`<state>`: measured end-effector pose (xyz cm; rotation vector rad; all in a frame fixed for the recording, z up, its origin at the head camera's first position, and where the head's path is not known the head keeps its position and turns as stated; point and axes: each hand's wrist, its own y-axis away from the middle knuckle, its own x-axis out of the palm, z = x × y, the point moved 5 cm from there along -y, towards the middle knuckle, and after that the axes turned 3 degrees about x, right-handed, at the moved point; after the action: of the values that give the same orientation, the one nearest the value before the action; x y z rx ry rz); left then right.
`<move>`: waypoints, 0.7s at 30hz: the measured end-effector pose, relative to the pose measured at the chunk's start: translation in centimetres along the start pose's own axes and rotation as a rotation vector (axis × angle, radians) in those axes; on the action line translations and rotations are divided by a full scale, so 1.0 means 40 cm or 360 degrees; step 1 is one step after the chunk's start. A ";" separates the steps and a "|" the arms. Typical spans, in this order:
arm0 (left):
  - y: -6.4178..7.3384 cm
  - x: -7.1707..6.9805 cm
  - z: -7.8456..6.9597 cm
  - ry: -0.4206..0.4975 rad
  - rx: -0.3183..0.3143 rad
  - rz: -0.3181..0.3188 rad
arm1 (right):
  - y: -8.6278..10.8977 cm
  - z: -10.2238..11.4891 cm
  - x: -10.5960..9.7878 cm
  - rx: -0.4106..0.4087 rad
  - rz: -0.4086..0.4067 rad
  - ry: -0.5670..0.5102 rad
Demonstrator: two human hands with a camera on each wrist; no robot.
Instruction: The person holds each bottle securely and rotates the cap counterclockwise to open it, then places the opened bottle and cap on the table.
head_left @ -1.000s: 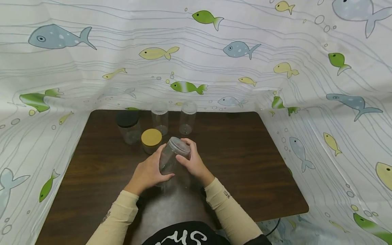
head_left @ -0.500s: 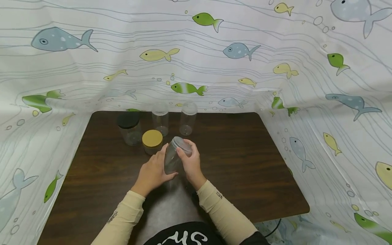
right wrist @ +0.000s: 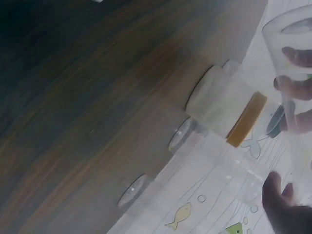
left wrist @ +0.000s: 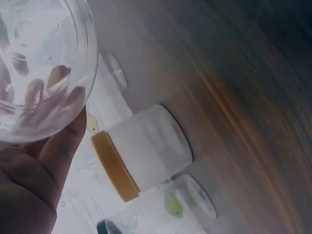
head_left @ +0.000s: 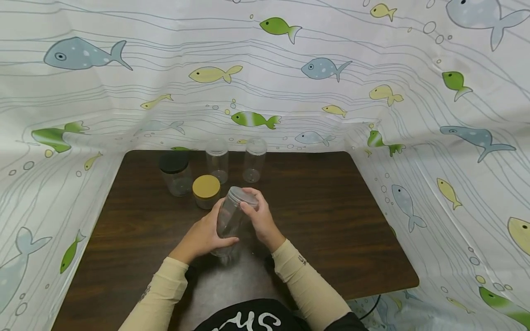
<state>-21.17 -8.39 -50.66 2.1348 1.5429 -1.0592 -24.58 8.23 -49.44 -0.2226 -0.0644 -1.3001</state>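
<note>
A tall clear jar [head_left: 228, 218] with a pale see-through lid [head_left: 243, 196] is held tilted above the near middle of the table, lid end away from the person. My left hand [head_left: 204, 235] grips the jar's body, thumb on the near side. At the top, my right hand [head_left: 264, 221] grips the lid, thumb on its near edge and fingers round the far side. In the left wrist view, the jar's round bottom [left wrist: 46, 53] shows fingers through the plastic. The right wrist view has the jar [right wrist: 280, 36] at its right edge.
Beyond the hands stand a jar with a yellow lid [head_left: 206, 187], a larger one with a black lid [head_left: 175, 165], and two tall clear jars [head_left: 217, 163] near the back edge. The brown table [head_left: 323, 216] is enclosed by a fish-printed sheet [head_left: 265, 55].
The held jar swung slightly right, then back left. My right hand shifted its hold around the lid, while my left hand kept gripping the body.
</note>
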 end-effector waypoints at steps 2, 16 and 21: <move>-0.003 -0.002 0.002 -0.0049 -0.0006 -0.0021 | -0.003 -0.004 -0.003 0.0017 0.0041 -0.0002; -0.013 -0.011 0.013 -0.0238 -0.0018 -0.0103 | 0.013 0.009 0.016 0.0077 -0.0082 0.0101; -0.012 -0.010 0.007 -0.0086 -0.0031 -0.0042 | 0.005 0.018 0.009 0.0032 -0.0080 0.0103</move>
<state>-21.76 -8.67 -50.47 2.0610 1.5547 -1.0964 -24.23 8.07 -48.69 -0.1624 -0.0279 -1.3553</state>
